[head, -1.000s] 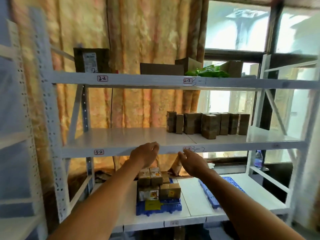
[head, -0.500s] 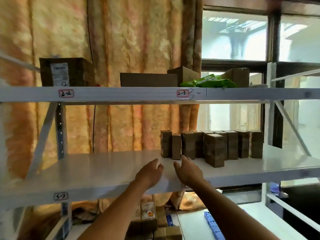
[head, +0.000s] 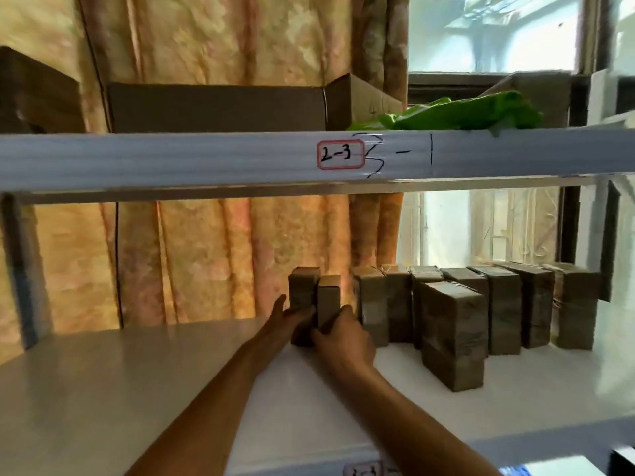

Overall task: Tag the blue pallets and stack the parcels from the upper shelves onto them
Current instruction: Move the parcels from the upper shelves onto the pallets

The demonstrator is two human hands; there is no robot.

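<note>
A row of small brown taped parcels [head: 450, 331] stands upright on the white middle shelf [head: 137, 379]. The two leftmost parcels [head: 314, 293] stand a little apart from the rest. My left hand [head: 287, 319] reaches to their left side, with fingers against the outer parcel. My right hand [head: 338, 334] grips them from the right and front, fingers curled round the lower part. Both parcels rest on the shelf. The blue pallets are out of view, apart from a blue scrap at the bottom right corner.
The upper shelf beam [head: 206, 156] carries a "2-3" label [head: 340, 154]. Above it lie flat cardboard boxes [head: 216, 108] and a green bag [head: 460, 115]. A patterned curtain [head: 206, 255] hangs behind, beside a window [head: 491, 32] at the right. The middle shelf's left half is bare.
The view rose and closed in on the middle shelf. Both hands moved from the shelf's front edge up and forward onto the two leftmost parcels.
</note>
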